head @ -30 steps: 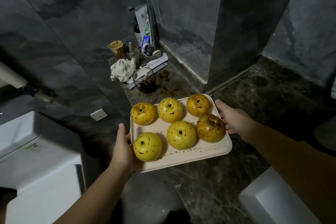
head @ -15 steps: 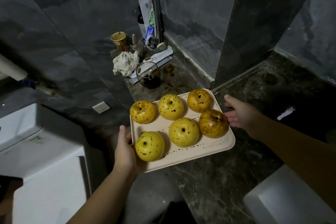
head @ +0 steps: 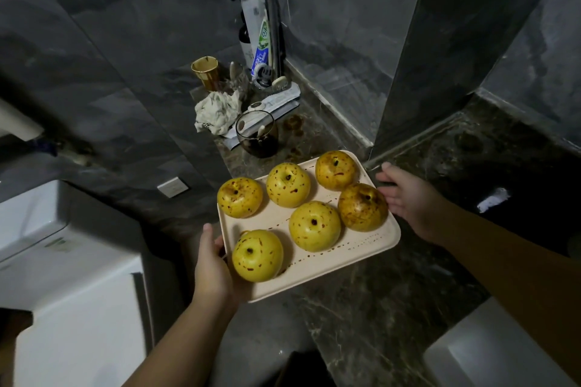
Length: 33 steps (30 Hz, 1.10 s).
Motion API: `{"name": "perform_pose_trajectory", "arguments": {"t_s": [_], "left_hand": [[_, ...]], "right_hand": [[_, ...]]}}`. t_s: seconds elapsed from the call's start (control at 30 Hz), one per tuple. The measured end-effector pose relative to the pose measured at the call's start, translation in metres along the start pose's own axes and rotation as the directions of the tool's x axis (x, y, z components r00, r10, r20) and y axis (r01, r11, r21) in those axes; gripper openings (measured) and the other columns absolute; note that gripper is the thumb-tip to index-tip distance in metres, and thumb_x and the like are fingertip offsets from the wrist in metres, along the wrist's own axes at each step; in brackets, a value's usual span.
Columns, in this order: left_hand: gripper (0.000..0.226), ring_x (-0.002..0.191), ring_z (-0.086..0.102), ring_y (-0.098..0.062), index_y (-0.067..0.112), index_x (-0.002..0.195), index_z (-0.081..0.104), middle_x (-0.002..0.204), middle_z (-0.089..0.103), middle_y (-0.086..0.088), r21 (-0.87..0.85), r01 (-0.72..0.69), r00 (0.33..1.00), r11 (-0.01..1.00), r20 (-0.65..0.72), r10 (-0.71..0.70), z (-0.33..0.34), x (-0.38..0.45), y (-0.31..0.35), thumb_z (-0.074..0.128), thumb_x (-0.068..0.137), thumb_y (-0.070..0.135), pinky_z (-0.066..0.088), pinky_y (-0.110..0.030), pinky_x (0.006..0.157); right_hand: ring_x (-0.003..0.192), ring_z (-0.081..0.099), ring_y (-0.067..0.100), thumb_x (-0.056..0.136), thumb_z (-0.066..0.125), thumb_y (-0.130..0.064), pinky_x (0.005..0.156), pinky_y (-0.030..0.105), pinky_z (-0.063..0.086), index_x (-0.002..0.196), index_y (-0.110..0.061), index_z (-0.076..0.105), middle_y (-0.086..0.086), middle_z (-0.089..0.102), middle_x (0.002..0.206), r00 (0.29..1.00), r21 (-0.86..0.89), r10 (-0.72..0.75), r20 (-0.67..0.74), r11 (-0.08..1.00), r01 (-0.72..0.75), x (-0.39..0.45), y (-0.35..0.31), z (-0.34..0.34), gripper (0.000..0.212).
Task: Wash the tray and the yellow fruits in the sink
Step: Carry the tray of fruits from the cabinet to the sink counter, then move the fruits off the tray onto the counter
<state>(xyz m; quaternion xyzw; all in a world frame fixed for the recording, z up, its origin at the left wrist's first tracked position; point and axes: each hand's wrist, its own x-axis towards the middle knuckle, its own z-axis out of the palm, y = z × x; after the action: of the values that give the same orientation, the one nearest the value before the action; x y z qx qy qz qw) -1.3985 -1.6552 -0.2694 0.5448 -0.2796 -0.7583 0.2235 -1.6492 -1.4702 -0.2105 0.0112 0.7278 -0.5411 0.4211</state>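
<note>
Both hands, left hand (head: 211, 264) and right hand (head: 408, 198), grip the tray (head: 367, 248) edges, fingers curled under, above the dark worktop (head: 393, 308); six yellow fruits (head: 314, 226) sit loose (no rim to speak of), so any tilt could roll them off.

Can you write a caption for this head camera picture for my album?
Two hands, left and right, hold a beige tray of six spotted yellow fruits.
</note>
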Motion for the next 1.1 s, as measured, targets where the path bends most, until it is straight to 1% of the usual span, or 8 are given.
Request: {"name": "perform_pose_trajectory", "arguments": {"t_s": [0.13, 0.2, 0.3, 0.37, 0.43, 0.57, 0.8, 1.1], "left_hand": [[0.059, 0.095, 0.078, -0.023, 0.013, 0.111, 0.077, 0.107, 0.080, -0.007, 0.121, -0.065, 0.998, 0.991, 0.023, 0.062, -0.007, -0.001, 0.007, 0.053, 0.096, 0.065, 0.057, -0.045, 0.091], [0.050, 0.112, 0.071, -0.016, 0.025, 0.125, 0.069, 0.122, 0.074, 0.000, 0.260, -0.279, 0.955, 0.924, -0.027, 0.296, -0.013, -0.005, 0.020, 0.062, 0.089, 0.060, 0.053, -0.046, 0.102], [0.045, 0.126, 0.058, -0.006, 0.055, 0.126, 0.057, 0.135, 0.063, 0.009, 0.519, -0.727, 0.642, 0.449, 0.282, 0.713, 0.004, -0.023, 0.055, 0.067, 0.082, 0.053, 0.045, -0.029, 0.110], [0.047, 0.125, 0.056, -0.006, 0.060, 0.125, 0.054, 0.131, 0.061, 0.015, 0.557, -0.816, 0.526, 0.153, 0.607, 0.596, 0.044, -0.035, 0.074, 0.066, 0.080, 0.056, 0.044, -0.026, 0.104], [0.062, 0.133, 0.047, -0.016, 0.047, 0.140, 0.050, 0.139, 0.057, 0.011, 0.578, -0.799, 0.507, -0.164, 0.796, 0.331, 0.094, -0.039, 0.081, 0.068, 0.082, 0.055, 0.039, -0.034, 0.109], [0.088, 0.141, 0.036, -0.036, 0.025, 0.157, 0.031, 0.151, 0.045, -0.009, 0.501, -0.651, 0.622, -0.570, 0.782, -0.023, 0.179, -0.036, 0.066, 0.074, 0.084, 0.048, 0.036, -0.047, 0.116], [0.093, 0.138, 0.039, -0.038, 0.023, 0.150, 0.035, 0.145, 0.048, -0.012, 0.421, -0.509, 0.725, -0.751, 0.680, -0.111, 0.222, -0.005, 0.051, 0.082, 0.074, 0.052, 0.035, -0.052, 0.112], [0.081, 0.125, 0.048, -0.035, 0.026, 0.131, 0.046, 0.127, 0.062, -0.005, 0.336, -0.530, 0.646, -0.778, 0.755, -0.114, 0.223, 0.015, 0.043, 0.077, 0.067, 0.063, 0.037, -0.054, 0.104]], "right_hand": [[0.092, 0.063, 0.002, 0.105, 0.049, -0.040, 0.078, 0.020, 0.047, 0.111, -0.026, 0.064, 0.001, 0.062, 0.128, 0.992, -0.167, -0.119, 0.043, 0.978, 0.124, -0.010, -0.008, 0.002, 0.021], [0.094, 0.062, 0.001, 0.101, 0.060, -0.030, 0.080, 0.018, 0.046, 0.111, -0.030, 0.064, 0.001, 0.063, 0.126, 0.966, -0.373, -0.257, 0.036, 0.893, 0.251, -0.012, -0.003, -0.005, 0.011], [0.125, 0.049, 0.013, 0.087, 0.075, -0.032, 0.101, 0.027, 0.036, 0.142, -0.033, 0.051, -0.001, 0.048, 0.140, 0.893, -0.666, -0.409, 0.186, 0.616, 0.421, -0.013, 0.004, -0.017, 0.060], [0.135, 0.038, 0.013, 0.078, 0.080, -0.048, 0.106, 0.029, 0.031, 0.151, -0.038, 0.038, -0.006, 0.039, 0.149, 0.872, -0.778, -0.390, 0.297, 0.430, 0.458, -0.013, 0.006, -0.018, 0.086], [0.141, 0.032, 0.017, 0.071, 0.080, -0.060, 0.114, 0.037, 0.031, 0.156, -0.038, 0.027, -0.007, 0.034, 0.154, 0.867, -0.843, -0.372, 0.331, 0.297, 0.449, -0.010, 0.008, -0.016, 0.102], [0.140, 0.036, 0.024, 0.067, 0.077, -0.066, 0.113, 0.044, 0.035, 0.158, -0.037, 0.022, -0.004, 0.041, 0.152, 0.870, -0.903, -0.391, 0.301, 0.177, 0.392, -0.003, 0.015, -0.010, 0.110], [0.137, 0.039, 0.024, 0.065, 0.070, -0.071, 0.107, 0.045, 0.037, 0.154, -0.040, 0.024, -0.006, 0.046, 0.148, 0.855, -0.912, -0.437, 0.280, 0.156, 0.378, 0.009, 0.026, -0.006, 0.105], [0.128, 0.042, 0.019, 0.063, 0.070, -0.064, 0.104, 0.040, 0.038, 0.147, -0.040, 0.031, -0.008, 0.045, 0.138, 0.829, -0.879, -0.506, 0.239, 0.249, 0.406, 0.001, 0.028, -0.011, 0.096]]}}
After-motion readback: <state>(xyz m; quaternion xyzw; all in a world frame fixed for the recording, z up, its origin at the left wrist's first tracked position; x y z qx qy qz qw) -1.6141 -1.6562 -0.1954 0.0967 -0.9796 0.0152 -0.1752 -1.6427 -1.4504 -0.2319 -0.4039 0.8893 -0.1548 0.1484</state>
